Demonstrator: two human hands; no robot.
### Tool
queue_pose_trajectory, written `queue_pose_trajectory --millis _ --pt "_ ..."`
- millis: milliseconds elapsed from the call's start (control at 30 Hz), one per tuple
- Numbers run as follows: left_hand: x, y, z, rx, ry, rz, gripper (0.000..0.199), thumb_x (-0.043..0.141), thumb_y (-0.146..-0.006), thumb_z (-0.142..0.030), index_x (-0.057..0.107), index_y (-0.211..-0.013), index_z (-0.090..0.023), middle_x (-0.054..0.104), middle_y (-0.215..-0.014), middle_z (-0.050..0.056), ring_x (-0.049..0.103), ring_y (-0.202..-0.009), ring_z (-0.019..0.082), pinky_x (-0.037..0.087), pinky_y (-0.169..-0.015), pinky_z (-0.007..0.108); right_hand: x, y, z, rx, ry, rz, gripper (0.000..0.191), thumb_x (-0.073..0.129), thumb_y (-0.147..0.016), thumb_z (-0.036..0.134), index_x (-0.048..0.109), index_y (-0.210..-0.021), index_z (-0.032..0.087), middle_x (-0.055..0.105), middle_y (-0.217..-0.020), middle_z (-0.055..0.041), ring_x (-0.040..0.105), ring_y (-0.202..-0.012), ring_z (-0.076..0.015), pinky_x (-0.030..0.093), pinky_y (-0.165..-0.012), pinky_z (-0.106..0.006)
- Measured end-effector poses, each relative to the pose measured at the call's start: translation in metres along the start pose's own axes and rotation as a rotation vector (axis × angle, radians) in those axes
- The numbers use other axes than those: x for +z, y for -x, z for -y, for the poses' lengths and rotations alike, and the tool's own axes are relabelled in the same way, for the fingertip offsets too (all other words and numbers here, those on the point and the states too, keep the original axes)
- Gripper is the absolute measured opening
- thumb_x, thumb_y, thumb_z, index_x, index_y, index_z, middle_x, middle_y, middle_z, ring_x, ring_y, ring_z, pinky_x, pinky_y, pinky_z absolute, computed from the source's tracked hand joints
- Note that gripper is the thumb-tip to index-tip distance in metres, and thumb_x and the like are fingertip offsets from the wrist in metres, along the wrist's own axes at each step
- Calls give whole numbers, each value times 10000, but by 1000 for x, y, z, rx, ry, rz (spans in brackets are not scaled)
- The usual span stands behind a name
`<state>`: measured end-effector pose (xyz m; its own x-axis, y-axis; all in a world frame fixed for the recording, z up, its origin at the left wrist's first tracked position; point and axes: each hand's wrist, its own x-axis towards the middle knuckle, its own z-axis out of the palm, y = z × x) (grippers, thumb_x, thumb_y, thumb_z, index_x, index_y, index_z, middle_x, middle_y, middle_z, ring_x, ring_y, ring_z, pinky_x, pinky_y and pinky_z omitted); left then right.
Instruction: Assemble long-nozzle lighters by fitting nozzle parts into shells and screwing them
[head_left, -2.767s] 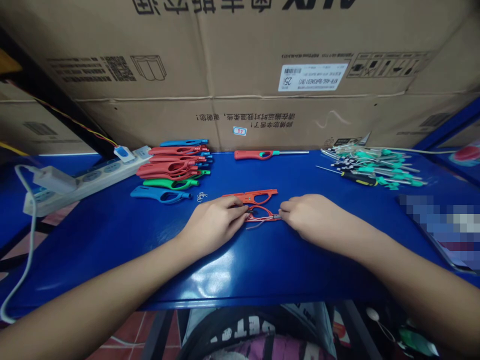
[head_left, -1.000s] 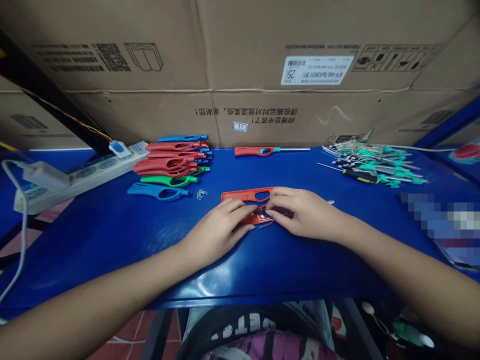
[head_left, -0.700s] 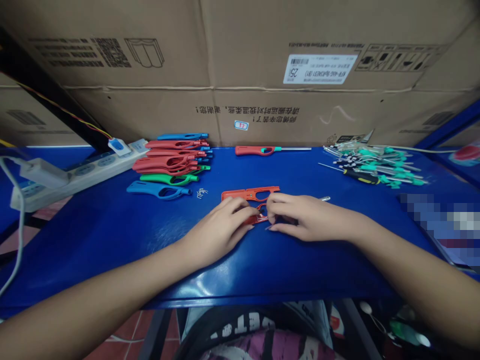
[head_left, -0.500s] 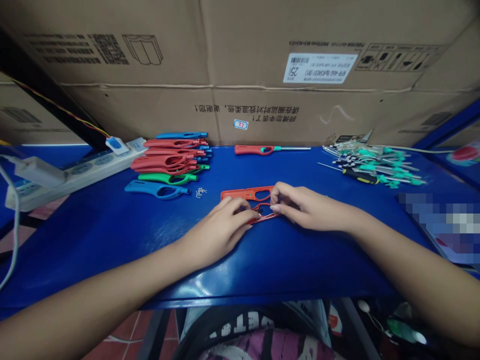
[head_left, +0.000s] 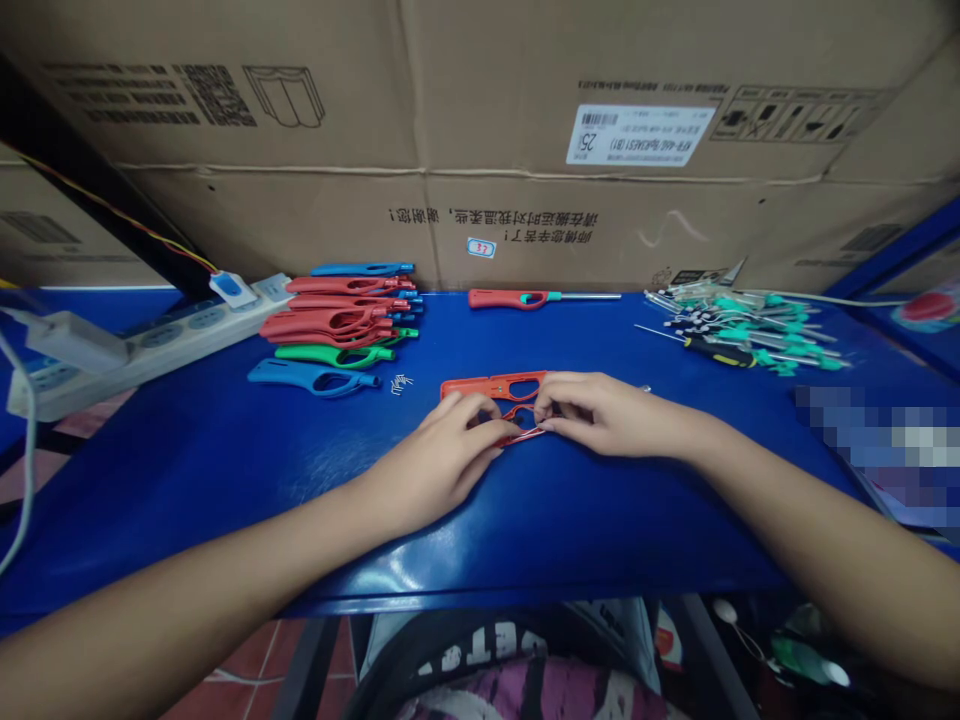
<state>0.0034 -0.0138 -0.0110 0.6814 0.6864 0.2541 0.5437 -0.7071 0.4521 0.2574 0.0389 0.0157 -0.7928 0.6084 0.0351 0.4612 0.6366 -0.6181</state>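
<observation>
Blue tabletop [head_left: 480,550], both bare hands at its middle. Left hand [head_left: 465,430]: thumb and forefinger pinch the near orange-red lighter shell half [head_left: 519,438], its trigger loop showing in the gap between the hands. Right hand [head_left: 600,415]: thumb and fingertips drawn together at the loop's right side, by a pale wire [head_left: 534,431] along the near edge; cannot tell whether they grip wire or shell. A bright metal tip [head_left: 646,388] shows just past the right hand's far side.

Far shell half [head_left: 480,386], also orange-red, lies flat just beyond the near one, inner side up, right end partly behind the right fingers. Left of it, a small heap of screws [head_left: 401,384]. Farther left, lighter shells: a blue one [head_left: 300,374] nearest, then a green one [head_left: 330,355], then a pile of red shells [head_left: 319,325]. A white power strip [head_left: 165,338] runs along their left.

Far middle: red long-nosed lighter [head_left: 495,299], metal tube pointing right. Far right: bundle of metal tubes with teal parts [head_left: 795,318]; yellow-and-black screwdriver [head_left: 716,353] at its near side. Cardboard box [head_left: 300,225] stands upright behind everything.
</observation>
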Motion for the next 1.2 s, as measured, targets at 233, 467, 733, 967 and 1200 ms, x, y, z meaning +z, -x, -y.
queue_pose_trajectory --millis 233,467,733,967,1200 --pt "-1 0 0 5 19 -2 288 482 -1015 -186 615 -1269 -216 563 -1181 104 512 -1115 244 469 -1012 461 -1 0 -2 -33 -15 36 62 570 -933 175 630 -949 170 622 -950 -29 493 -687 -102 395 -657 -247" --pt "-3 0 -1 -1 14 10 277 474 -1013 -177 631 -1238 -215 560 -1166 105 509 -1114 249 470 -1002 461 2 2 -4 -31 47 39 109 616 -899 177 613 -1008 181 615 -940 -18 470 -668 -100 379 -650 -248" --pt "-4 0 -1 -10 18 18 272 486 -1007 -172 636 -1229 -217 576 -1161 98 516 -1115 245 462 -1016 456 3 0 -3 -67 26 30 43 570 -939 166 610 -931 177 648 -956 -38 556 -778 -130 418 -706 -256" --pt "-5 -1 -2 -22 10 32 236 486 -1009 -172 642 -1184 -198 576 -1159 94 505 -1108 239 463 -1009 440 4 -1 -2 -24 89 21 59 542 -962 195 594 -937 179 667 -918 -42 574 -772 -151 419 -694 -274" --pt "-7 0 -3 7 -52 43 290 473 -1021 -205 660 -1241 -228 590 -1160 101 533 -1087 245 501 -964 446 0 1 -2 -118 37 -6 127 540 -958 177 653 -900 178 659 -950 -60 607 -861 -163 475 -794 -302"
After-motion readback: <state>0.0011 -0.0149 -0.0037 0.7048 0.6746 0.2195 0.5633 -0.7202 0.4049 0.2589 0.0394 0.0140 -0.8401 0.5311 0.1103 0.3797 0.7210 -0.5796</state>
